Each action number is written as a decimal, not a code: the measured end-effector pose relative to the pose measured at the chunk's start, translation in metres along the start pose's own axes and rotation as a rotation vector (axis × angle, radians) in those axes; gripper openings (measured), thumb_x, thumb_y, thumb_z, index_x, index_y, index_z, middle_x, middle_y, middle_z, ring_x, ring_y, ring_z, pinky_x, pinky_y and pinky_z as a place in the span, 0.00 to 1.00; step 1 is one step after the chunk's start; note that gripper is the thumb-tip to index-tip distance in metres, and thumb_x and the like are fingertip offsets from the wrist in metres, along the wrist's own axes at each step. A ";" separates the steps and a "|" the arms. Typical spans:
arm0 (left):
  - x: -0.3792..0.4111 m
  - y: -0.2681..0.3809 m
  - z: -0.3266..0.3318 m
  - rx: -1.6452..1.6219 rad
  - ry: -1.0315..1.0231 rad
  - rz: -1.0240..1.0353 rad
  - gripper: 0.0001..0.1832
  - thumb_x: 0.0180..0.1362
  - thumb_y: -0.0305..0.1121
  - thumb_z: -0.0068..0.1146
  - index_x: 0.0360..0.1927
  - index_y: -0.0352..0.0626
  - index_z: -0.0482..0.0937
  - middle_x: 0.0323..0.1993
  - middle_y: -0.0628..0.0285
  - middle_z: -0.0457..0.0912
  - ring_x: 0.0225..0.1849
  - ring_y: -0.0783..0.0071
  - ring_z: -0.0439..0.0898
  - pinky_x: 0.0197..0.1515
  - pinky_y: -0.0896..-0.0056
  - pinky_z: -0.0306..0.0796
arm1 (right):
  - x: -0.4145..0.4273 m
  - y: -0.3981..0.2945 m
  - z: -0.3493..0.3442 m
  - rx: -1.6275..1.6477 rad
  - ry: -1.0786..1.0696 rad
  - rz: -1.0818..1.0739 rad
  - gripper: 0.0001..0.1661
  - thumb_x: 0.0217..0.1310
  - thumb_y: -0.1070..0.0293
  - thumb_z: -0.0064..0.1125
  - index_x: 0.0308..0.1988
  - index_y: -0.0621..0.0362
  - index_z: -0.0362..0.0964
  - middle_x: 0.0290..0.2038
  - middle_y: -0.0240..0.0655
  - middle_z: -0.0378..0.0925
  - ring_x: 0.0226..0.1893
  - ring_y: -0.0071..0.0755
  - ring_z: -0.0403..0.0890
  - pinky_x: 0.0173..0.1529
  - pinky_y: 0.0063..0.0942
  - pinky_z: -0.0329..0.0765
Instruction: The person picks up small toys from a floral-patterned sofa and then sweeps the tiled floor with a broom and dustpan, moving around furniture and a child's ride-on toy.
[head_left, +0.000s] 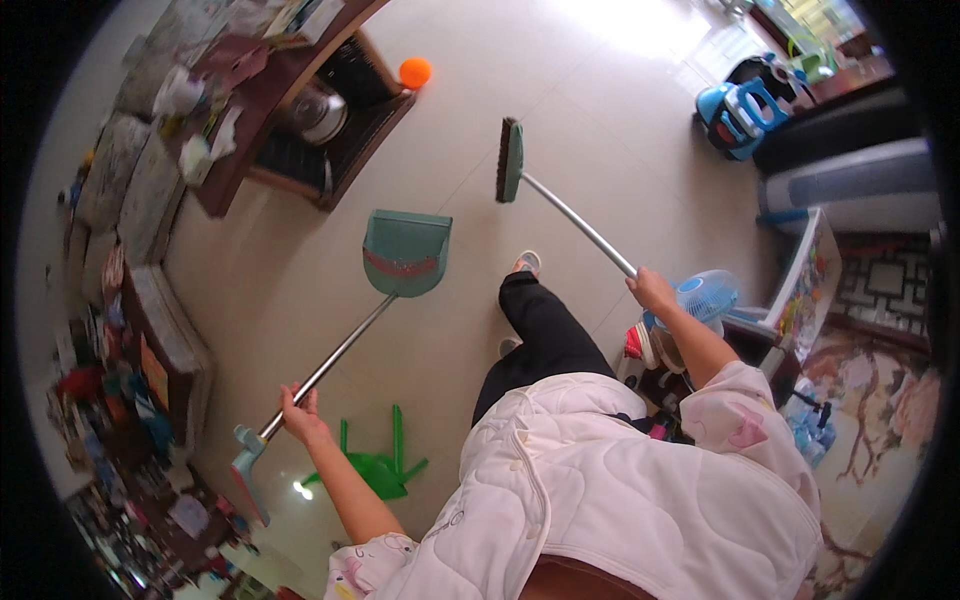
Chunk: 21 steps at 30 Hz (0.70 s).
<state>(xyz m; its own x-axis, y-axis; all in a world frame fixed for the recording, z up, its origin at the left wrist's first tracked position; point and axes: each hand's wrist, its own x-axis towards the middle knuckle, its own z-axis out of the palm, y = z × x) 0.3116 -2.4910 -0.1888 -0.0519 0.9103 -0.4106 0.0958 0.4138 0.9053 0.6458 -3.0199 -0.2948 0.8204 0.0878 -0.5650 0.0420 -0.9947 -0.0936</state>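
My left hand (303, 416) grips the metal handle of a green dustpan (407, 251), whose wide pan is out in front of me with its mouth facing away. A reddish band runs across the pan. My right hand (651, 290) holds the metal pole of a broom (511, 160) with a green head and dark bristles. The broom head is ahead and to the right of the dustpan, apart from it. Both tools are over the pale tiled floor (465, 330).
A wooden table (300, 67) with an orange ball (415, 73) beside it stands at upper left. A green plastic stool (382, 472) is near my left forearm. On the right are a blue fan (705, 294), shoes (639, 345) and a blue ride-on toy (739, 112).
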 end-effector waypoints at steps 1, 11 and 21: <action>-0.003 0.005 -0.025 -0.019 0.018 0.018 0.15 0.53 0.40 0.52 0.37 0.38 0.70 0.35 0.59 0.73 0.34 0.72 0.74 0.31 0.75 0.76 | -0.006 -0.007 0.008 -0.021 -0.061 -0.051 0.20 0.53 0.53 0.48 0.36 0.59 0.69 0.33 0.50 0.74 0.36 0.54 0.75 0.38 0.45 0.72; -0.064 0.058 -0.179 -0.002 0.187 0.135 0.16 0.54 0.45 0.51 0.31 0.42 0.68 0.34 0.61 0.73 0.36 0.71 0.74 0.39 0.69 0.75 | -0.066 -0.177 0.077 -0.543 -0.403 -0.637 0.16 0.51 0.61 0.46 0.31 0.58 0.76 0.33 0.41 0.78 0.34 0.41 0.79 0.33 0.36 0.76; -0.132 0.026 -0.151 0.032 0.359 0.064 0.17 0.53 0.45 0.53 0.31 0.40 0.67 0.34 0.60 0.72 0.36 0.67 0.74 0.42 0.65 0.75 | 0.070 -0.071 0.116 -0.769 -0.278 -0.653 0.12 0.49 0.63 0.50 0.33 0.51 0.77 0.32 0.33 0.79 0.34 0.35 0.80 0.33 0.34 0.74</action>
<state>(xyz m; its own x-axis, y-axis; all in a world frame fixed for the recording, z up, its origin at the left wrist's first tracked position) 0.1711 -2.6020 -0.0949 -0.3900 0.8760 -0.2838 0.1407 0.3613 0.9218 0.6345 -2.9372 -0.4229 0.3520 0.5322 -0.7699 0.8611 -0.5065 0.0436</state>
